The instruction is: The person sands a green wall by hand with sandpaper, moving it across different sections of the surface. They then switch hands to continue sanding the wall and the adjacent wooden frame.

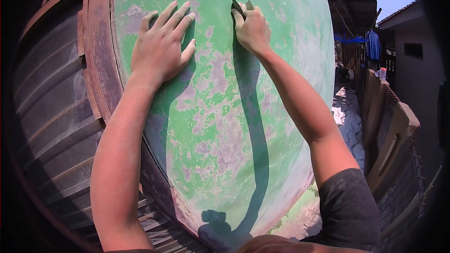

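Note:
A large curved panel (pixel 220 112) with worn green paint and greyish bare patches fills the middle of the view. My left hand (pixel 164 42) rests on its upper left part, fingers spread and dusty. Higher up and to the right, my right hand (pixel 253 28) is closed around a folded piece of dark sandpaper (pixel 236 7), pressed against or very near the green surface. Only the sandpaper's edges show past my fingers and thumb; the rest is hidden.
A brown wooden frame (pixel 101 42) borders the panel on the left, beside dark slatted boards (pixel 51 112). At right, a paved path (pixel 347 112) runs along a wooden fence (pixel 393 136). A blue cloth (pixel 373 44) hangs farther back. My shadow falls on the panel.

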Available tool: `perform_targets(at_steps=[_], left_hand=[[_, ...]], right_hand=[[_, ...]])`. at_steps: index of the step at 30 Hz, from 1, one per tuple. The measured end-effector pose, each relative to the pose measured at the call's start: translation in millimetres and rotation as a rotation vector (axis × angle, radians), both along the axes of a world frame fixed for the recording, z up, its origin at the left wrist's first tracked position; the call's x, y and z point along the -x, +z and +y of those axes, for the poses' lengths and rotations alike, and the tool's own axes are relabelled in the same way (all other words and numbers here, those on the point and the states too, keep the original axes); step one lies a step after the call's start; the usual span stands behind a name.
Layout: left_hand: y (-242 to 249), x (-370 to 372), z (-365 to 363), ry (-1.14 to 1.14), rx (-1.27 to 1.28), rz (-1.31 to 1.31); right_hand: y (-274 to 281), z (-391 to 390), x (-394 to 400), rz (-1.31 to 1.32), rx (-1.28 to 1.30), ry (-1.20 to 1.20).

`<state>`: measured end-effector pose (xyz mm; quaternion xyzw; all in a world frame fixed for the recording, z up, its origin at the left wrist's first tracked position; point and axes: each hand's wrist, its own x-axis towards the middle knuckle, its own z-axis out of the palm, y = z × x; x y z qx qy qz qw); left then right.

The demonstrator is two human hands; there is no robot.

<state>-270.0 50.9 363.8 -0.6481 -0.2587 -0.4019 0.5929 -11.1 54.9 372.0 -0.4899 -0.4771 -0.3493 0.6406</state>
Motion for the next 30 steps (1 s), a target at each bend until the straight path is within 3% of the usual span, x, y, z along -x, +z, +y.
perform_targets(at_steps=[3,4,7,10,12,14,19,22,26,30], left_hand=[[-1,0,2,-0.014,-0.034,0.013],[-1,0,1,-0.023,-0.018,0.012],[0,0,-1,-0.024,-0.005,0.004],[-1,0,0,-0.003,-0.011,-0.002],[-1,1,0,0.013,-0.019,-0.001],[-1,0,0,-0.017,-0.006,-0.005],[-1,0,-1,-0.018,-0.009,-0.003],[-1,1,0,-0.018,-0.006,0.002],[-1,0,3,-0.026,-0.026,-0.003],[-1,0,2,-0.005,-0.031,-0.022]], right_hand=[[41,-14,-7,0.031,0.191,-0.008],[37,-18,-11,0.035,0.196,-0.010],[25,-28,-38,-0.277,0.122,-0.280],[3,-54,-35,-0.386,0.228,-0.300],[-12,-49,-32,-0.452,0.200,-0.234],[-24,-40,-25,-0.481,0.089,0.012],[-45,-28,-6,-0.315,0.096,-0.038],[-33,-16,-11,-0.291,0.043,-0.085],[-15,-24,5,-0.088,0.154,-0.004],[-65,-31,23,-0.279,0.111,-0.003]])
